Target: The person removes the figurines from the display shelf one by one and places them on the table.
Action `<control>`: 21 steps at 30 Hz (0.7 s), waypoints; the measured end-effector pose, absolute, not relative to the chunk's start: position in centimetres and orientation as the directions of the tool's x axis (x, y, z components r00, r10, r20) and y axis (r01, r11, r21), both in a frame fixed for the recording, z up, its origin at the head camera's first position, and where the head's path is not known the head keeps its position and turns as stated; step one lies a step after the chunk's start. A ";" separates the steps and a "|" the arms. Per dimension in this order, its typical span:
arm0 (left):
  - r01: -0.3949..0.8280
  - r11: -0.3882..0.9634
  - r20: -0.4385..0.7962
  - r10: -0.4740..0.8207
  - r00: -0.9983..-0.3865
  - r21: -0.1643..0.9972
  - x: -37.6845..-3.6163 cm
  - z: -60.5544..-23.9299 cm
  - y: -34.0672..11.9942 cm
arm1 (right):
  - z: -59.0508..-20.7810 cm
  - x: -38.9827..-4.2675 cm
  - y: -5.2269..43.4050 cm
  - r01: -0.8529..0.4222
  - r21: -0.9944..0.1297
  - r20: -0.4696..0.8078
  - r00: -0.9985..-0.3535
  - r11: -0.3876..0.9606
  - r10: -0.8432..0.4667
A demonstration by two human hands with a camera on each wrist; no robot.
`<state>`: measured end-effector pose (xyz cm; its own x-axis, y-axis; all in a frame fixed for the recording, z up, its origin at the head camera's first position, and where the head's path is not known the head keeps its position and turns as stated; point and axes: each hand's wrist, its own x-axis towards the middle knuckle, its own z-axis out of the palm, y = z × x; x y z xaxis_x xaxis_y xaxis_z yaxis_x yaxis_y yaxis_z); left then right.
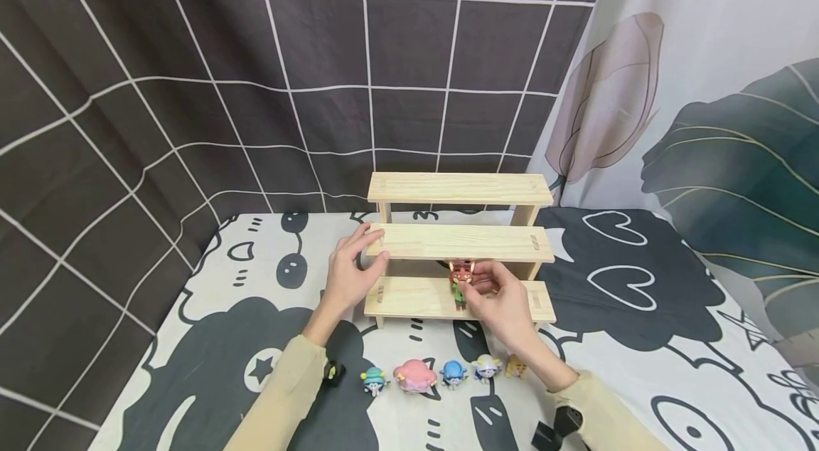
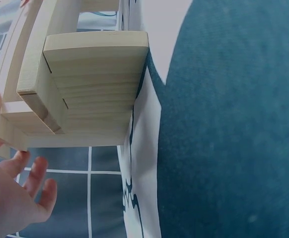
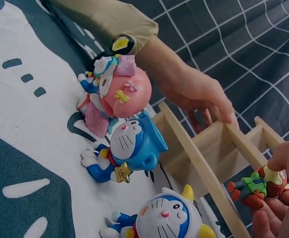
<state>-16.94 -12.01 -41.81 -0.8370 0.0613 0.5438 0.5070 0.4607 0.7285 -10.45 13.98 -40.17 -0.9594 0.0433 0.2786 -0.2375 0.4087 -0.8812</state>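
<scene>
A three-step pale wooden shelf (image 1: pixel 416 301) stands on the printed cloth. My left hand (image 1: pixel 348 273) grips the left end of its middle step, thumb at the front edge and fingers over the top; in the left wrist view some fingers of that hand (image 2: pixel 10 198) stay off the wood. My right hand (image 1: pixel 502 301) pinches a small figurine (image 1: pixel 459 291) with a reddish-brown head and green clothes. It is upright at the lowest step, right of the middle. The right wrist view shows this figurine (image 3: pixel 256 186) between thumb and fingers; whether its feet touch the step I cannot tell.
In front of the shelf stands a row of figurines: a teal-hatted one (image 1: pixel 374 380), a large pink one (image 1: pixel 416 375), a blue one (image 1: pixel 453 373), a white one (image 1: pixel 488 367) and a tan one (image 1: pixel 515 365). A dark grid curtain (image 1: pixel 409 117) hangs behind.
</scene>
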 end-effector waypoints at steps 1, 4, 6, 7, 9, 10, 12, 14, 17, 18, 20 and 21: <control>0.507 0.461 0.544 0.061 -0.837 0.728 -16.9 -41.8 -12.0 | -40.1 -10.4 14.0 -0.241 -0.879 0.284 -0.958 0.412 0.045; 0.508 0.461 0.545 0.061 -0.836 0.727 -16.9 -41.8 -12.0 | -40.1 -10.3 14.3 -0.243 -0.877 0.289 -0.956 0.415 0.052; 0.508 0.461 0.545 0.061 -0.836 0.728 -16.8 -41.7 -12.0 | -40.0 -10.2 14.4 -0.241 -0.877 0.288 -0.956 0.415 0.054; 0.508 0.461 0.545 0.062 -0.836 0.728 -16.8 -41.7 -12.0 | -40.0 -10.1 14.5 -0.238 -0.877 0.286 -0.957 0.417 0.056; 0.508 0.459 0.544 0.063 -0.837 0.729 -16.8 -41.7 -12.0 | -39.9 -10.0 14.6 -0.231 -0.877 0.280 -0.958 0.421 0.059; 0.508 0.458 0.543 0.063 -0.837 0.730 -16.8 -41.7 -12.0 | -39.8 -9.9 14.7 -0.232 -0.876 0.282 -0.958 0.424 0.057; 0.506 0.457 0.540 0.063 -0.839 0.732 -16.8 -41.6 -12.0 | -39.7 -9.7 14.8 -0.224 -0.873 0.275 -0.960 0.433 0.058; 0.504 0.454 0.537 0.064 -0.841 0.735 -16.7 -41.6 -12.0 | -39.6 -9.5 15.0 -0.218 -0.871 0.271 -0.961 0.440 0.060; 0.501 0.453 0.533 0.064 -0.844 0.738 -16.7 -41.5 -12.0 | -39.5 -9.2 15.4 -0.206 -0.874 0.258 -0.964 0.439 0.061; 0.499 0.454 0.532 0.064 -0.844 0.738 -16.7 -41.5 -12.0 | -39.5 -9.2 15.5 -0.207 -0.875 0.258 -0.964 0.437 0.060; 0.498 0.456 0.531 0.065 -0.845 0.737 -16.7 -41.5 -12.0 | -39.5 -9.0 15.8 -0.208 -0.878 0.259 -0.964 0.432 0.061; 0.499 0.456 0.532 0.065 -0.844 0.737 -16.7 -41.5 -12.0 | -39.5 -8.9 16.0 -0.211 -0.878 0.261 -0.963 0.429 0.061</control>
<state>-16.73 -11.96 -41.45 -0.8444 0.0654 0.5317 0.4992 0.4564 0.7366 -8.85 15.97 -39.49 -0.9633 0.0611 0.2614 -0.2112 0.4289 -0.8783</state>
